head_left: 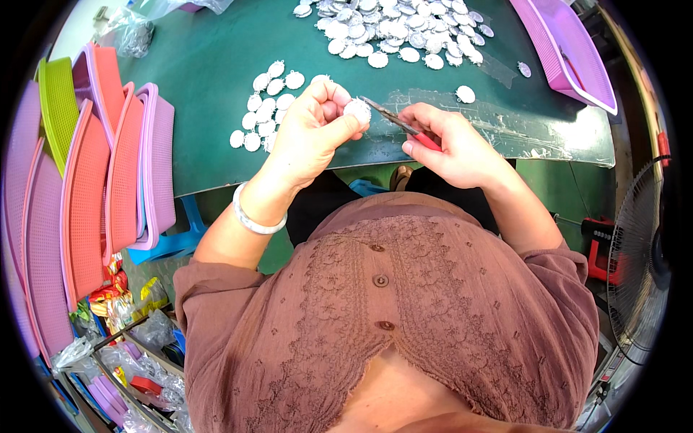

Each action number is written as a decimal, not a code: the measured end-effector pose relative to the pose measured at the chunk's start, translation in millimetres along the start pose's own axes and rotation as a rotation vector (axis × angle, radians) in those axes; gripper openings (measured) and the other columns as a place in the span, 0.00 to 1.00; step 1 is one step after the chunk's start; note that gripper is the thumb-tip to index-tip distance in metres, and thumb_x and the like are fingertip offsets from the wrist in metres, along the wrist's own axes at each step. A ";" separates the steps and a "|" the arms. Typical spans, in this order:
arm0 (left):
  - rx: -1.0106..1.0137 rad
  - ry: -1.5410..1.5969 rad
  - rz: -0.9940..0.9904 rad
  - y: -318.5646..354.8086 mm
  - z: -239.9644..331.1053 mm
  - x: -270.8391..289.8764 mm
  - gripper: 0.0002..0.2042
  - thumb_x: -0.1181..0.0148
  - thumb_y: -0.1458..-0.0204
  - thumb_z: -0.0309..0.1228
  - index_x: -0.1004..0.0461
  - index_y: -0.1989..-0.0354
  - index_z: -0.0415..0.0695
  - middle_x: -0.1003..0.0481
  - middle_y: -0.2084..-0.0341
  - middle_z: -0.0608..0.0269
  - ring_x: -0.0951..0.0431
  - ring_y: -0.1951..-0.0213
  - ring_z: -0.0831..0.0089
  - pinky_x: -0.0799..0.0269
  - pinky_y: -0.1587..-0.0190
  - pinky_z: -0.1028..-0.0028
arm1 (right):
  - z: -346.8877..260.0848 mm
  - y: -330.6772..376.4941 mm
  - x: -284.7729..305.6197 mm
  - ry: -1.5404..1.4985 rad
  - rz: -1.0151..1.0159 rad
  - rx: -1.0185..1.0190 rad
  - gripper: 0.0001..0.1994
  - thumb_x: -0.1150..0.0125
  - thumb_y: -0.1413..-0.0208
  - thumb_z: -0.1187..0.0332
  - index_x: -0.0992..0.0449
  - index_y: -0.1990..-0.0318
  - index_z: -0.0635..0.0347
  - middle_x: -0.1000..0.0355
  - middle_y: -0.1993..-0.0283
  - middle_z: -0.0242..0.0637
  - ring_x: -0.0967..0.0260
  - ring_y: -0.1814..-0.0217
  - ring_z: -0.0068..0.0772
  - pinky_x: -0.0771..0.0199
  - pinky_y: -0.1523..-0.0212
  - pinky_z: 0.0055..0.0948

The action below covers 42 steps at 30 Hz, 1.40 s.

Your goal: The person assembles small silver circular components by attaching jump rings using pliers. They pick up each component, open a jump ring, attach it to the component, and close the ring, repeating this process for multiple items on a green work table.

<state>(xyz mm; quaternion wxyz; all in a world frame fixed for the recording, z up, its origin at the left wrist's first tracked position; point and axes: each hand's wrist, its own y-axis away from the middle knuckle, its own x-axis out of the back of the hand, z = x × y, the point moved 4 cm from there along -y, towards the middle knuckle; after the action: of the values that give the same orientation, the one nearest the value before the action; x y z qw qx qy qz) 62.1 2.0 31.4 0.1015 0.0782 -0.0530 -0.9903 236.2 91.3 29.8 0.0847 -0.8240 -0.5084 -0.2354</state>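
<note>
Pink, orange, green trays (86,209) stacked on edge, left; pink basket (570,50) far right. Left hand (310,133) pinches 1 white disc (357,110); right hand (451,144) grips red-handled cutters (404,126).

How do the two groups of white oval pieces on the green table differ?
The far heap is large, its pieces overlapping loosely; the near cluster is small, laid flat close together. The far heap lies beyond both hands; the near cluster sits beside the left hand. Both look like the same white oval pieces, on the green table.

Both my hands raised, fingertips nearly meeting.
My left hand (314,126) pinches shut; my right hand (451,144) curls closed just beside it.
</note>
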 end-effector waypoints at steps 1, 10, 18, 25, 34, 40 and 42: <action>0.014 -0.015 0.016 0.6 1.2 -1.8 0.08 0.39 0.46 0.29 0.31 0.63 0.42 0.25 0.72 0.65 0.27 0.71 0.80 0.31 0.66 0.80 | 0.2 0.2 -0.2 0.000 0.007 0.000 0.14 0.41 0.46 0.73 0.31 0.52 0.66 0.33 0.69 0.32 0.40 0.68 0.20 0.35 0.65 0.22; 0.140 -0.106 -0.141 1.3 -5.6 -4.3 0.10 0.46 0.40 0.34 0.24 0.64 0.38 0.25 0.75 0.67 0.28 0.73 0.82 0.31 0.68 0.81 | -2.2 1.5 -0.6 0.056 0.052 0.039 0.15 0.43 0.48 0.72 0.30 0.53 0.68 0.27 0.68 0.52 0.26 0.66 0.47 0.28 0.62 0.36; 0.072 -0.106 -0.195 2.6 -1.3 -7.3 0.10 0.47 0.39 0.33 0.25 0.64 0.38 0.25 0.75 0.67 0.29 0.72 0.82 0.32 0.65 0.80 | -1.0 2.1 1.3 0.036 0.037 0.073 0.14 0.44 0.49 0.74 0.29 0.54 0.68 0.30 0.73 0.48 0.31 0.72 0.41 0.30 0.66 0.33; 0.046 -0.074 -0.189 3.4 -4.4 -7.5 0.10 0.47 0.40 0.33 0.25 0.64 0.38 0.25 0.75 0.67 0.29 0.71 0.82 0.32 0.65 0.80 | 4.5 0.8 0.2 -0.059 -0.039 0.014 0.14 0.44 0.48 0.75 0.30 0.54 0.67 0.35 0.74 0.37 0.41 0.72 0.25 0.36 0.68 0.27; 0.180 -0.352 -0.143 1.4 -6.6 14.1 0.09 0.46 0.41 0.33 0.24 0.65 0.40 0.27 0.78 0.70 0.31 0.75 0.84 0.35 0.71 0.82 | 2.6 -3.6 2.0 -0.022 -0.031 -0.012 0.17 0.40 0.48 0.68 0.30 0.52 0.68 0.32 0.72 0.39 0.36 0.70 0.30 0.33 0.65 0.31; 0.148 -0.913 -0.034 -18.8 4.4 39.0 0.13 0.43 0.44 0.34 0.28 0.76 0.38 0.33 0.87 0.71 0.37 0.81 0.83 0.41 0.78 0.76 | 7.6 -4.3 5.1 -0.124 -0.002 -0.064 0.14 0.40 0.48 0.70 0.30 0.55 0.65 0.40 0.74 0.24 0.47 0.71 0.17 0.43 0.69 0.20; 0.145 -1.081 -0.031 -22.5 3.6 46.6 0.14 0.41 0.46 0.35 0.28 0.78 0.39 0.33 0.88 0.69 0.37 0.82 0.81 0.40 0.78 0.74 | 7.9 -4.7 5.4 -0.147 -0.009 -0.071 0.14 0.40 0.48 0.70 0.30 0.55 0.65 0.40 0.73 0.23 0.47 0.71 0.16 0.43 0.69 0.20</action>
<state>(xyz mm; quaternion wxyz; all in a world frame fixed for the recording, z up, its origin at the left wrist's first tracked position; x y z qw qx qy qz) 12.0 14.5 25.5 0.0395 -0.4347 -0.1646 -0.8845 236.5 100.8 25.0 0.0168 -0.8391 -0.5083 -0.1928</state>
